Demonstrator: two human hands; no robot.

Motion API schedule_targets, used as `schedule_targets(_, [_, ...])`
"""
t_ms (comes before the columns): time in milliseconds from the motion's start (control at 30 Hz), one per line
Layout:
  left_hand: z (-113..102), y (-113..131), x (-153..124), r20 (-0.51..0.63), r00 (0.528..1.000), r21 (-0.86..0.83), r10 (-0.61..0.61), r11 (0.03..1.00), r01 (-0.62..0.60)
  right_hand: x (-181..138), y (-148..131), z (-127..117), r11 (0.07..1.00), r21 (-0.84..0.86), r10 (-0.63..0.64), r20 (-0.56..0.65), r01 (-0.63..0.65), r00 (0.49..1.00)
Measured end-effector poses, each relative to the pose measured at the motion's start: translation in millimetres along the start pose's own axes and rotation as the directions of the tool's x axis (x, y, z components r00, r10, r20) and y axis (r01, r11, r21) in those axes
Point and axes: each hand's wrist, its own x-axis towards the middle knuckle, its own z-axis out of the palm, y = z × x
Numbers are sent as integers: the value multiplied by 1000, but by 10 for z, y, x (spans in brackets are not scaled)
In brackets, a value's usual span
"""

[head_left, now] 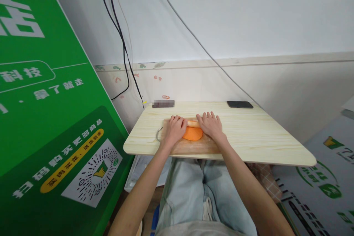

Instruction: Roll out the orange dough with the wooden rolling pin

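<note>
A flat, rounded orange sheet [193, 134], apparently dough or clay, lies on a wooden board [190, 149] at the table's front edge. Across the sheet's far side runs a pale rolling pin [193, 123]; only its middle shows between the hands. My left hand [176, 129] covers its left end, with the fingers bent over it. On the right end rests the palm of my right hand [210, 124], its fingers stretched out and spread past the pin. Both ends of the pin are hidden under the hands. A metal handle [158, 134] sticks out from the board's left side.
The light wood-grain table [257, 136] stands against the wall. A black phone [240, 104] lies at its back right, and a dark blurred object [163, 104] at its back left. A green sign panel [55, 118] is close on the left; cables [121, 37] hang by the wall.
</note>
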Motion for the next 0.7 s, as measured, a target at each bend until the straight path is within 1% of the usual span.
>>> schedule_targets(100, [3,0,-2,-1,1000,-10,0,1000,0,-235,-27,33,997,-10,-71,-84,70,994])
schedule_targets(267, [20,-18,10,11,1000,-28,9,1000,-9,-789,-188,240,997,67,-13,-238,30,971])
schedule_targets(367, [34,-37,30,26,999,-39,31,999,-30,-949,-262,323,996,87,-6,-272,31,962])
schedule_targets(433, [41,-46,43,32,999,-35,42,999,-40,-918,-250,314,996,87,1,-252,22,968])
schedule_targets(500, [46,-48,53,31,999,-31,43,999,-42,-784,-193,258,997,79,14,-208,3,978])
schedule_targets(633, [48,-41,58,18,999,-26,37,999,-37,-337,-39,98,999,35,30,-109,-27,994])
schedule_targets(700, [45,-37,56,18,999,-24,31,999,-30,-116,17,34,998,31,47,-41,-46,998])
